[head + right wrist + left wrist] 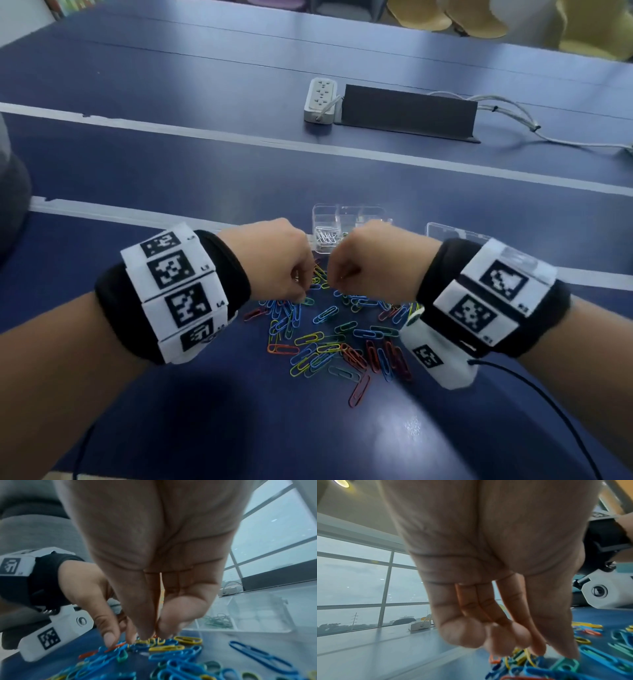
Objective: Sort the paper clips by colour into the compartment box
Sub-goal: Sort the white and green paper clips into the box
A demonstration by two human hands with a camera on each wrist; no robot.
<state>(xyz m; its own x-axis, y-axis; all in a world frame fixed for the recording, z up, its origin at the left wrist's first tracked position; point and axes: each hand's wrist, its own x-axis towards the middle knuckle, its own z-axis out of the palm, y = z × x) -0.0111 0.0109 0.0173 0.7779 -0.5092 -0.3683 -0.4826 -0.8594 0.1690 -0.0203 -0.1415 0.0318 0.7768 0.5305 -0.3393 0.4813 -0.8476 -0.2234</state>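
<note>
A loose pile of coloured paper clips (329, 335) lies on the blue table. Just beyond it stands the clear compartment box (352, 212), with silver clips (325, 235) in its near-left compartment. Both hands hang over the pile's far edge, fingers pointing down. My left hand (303, 293) has its fingertips (505, 647) and thumb set into the clips; whether it pinches one is hidden. My right hand (154, 635) brings thumb and forefinger together on a yellow clip (150, 641). The box (283, 615) is to its right.
A white power strip (320, 99) and a black raised panel (407, 111) with cables (520, 120) sit further back. A clear lid (455, 233) lies right of the box. Yellow chairs (479, 17) stand beyond the table. Both wrists wear marker bands and cameras.
</note>
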